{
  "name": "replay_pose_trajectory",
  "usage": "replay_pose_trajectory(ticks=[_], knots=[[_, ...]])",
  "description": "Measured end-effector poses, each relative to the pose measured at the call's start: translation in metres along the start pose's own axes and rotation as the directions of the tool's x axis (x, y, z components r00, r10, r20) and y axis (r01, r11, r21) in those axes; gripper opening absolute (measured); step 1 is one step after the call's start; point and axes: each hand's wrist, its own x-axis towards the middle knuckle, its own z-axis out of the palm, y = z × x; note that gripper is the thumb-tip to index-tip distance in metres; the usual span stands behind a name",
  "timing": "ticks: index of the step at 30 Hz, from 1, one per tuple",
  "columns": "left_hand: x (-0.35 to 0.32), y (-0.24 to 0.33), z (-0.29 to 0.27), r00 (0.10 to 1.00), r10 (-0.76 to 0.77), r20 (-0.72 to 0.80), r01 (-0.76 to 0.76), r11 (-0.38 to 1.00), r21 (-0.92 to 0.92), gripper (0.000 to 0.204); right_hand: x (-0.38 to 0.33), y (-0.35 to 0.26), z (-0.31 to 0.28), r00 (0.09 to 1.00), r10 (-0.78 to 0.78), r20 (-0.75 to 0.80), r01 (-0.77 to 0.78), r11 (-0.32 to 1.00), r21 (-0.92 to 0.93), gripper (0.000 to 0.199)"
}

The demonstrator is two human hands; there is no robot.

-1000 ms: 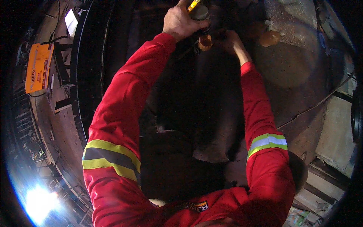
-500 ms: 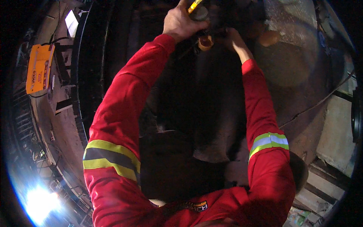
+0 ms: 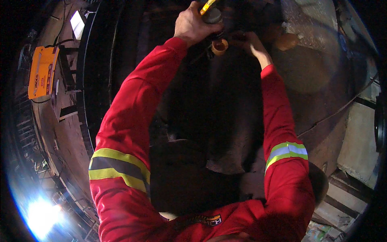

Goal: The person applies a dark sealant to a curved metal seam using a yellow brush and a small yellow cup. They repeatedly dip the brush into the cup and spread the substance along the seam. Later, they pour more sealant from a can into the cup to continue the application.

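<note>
At the top of the head view my left hand (image 3: 192, 24) is closed around a dark cylinder with a round grey top (image 3: 212, 16). A slim yellow stick-like piece (image 3: 207, 6) slants up beside its fingers; I cannot tell whether it is gripped too. Just below the cylinder sits a small orange cup-like ring (image 3: 219, 46) with a dark reddish inside. To the right of this ring is my right hand (image 3: 253, 43). Its fingers curl to the left into shadow, and what they hold is too dark to make out.
A rounded brownish thing (image 3: 287, 41) lies right of my right hand. An orange box (image 3: 42, 72) stands at the far left, past a long dark edge (image 3: 85, 76). A thin cable (image 3: 322, 120) crosses the right side. At lower left a bright lamp (image 3: 43, 218) glares.
My right hand has shifted slightly and its wrist has turned a little. More of the cylinder's grey top shows by my left hand, which keeps its hold.
</note>
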Motion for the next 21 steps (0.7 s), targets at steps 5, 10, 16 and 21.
replay_pose_trajectory(ticks=[5, 10, 16, 21], knots=[[0.003, -0.001, 0.002, 0.999, 0.034, -0.016, -0.033, 0.999, 0.017, 0.089, 0.0, 0.001, 0.003, 0.997, 0.072, 0.014, -0.072, 0.997, 0.032, 0.039], [0.0, 0.001, -0.001, 0.999, -0.006, 0.035, 0.006, 1.0, -0.02, 0.089, 0.001, 0.009, -0.001, 0.997, 0.06, 0.041, -0.062, 0.998, 0.033, 0.039], [-0.001, -0.005, 0.001, 1.0, -0.005, -0.007, 0.005, 1.0, 0.024, 0.089, -0.005, 0.0, -0.002, 0.999, 0.036, 0.036, -0.039, 0.996, 0.079, 0.04], [-0.001, 0.001, 0.012, 0.991, -0.137, -0.008, 0.137, 0.991, -0.009, 0.079, -0.019, 0.0, -0.017, 1.0, 0.002, -0.028, 0.005, 0.973, 0.231, 0.036]])
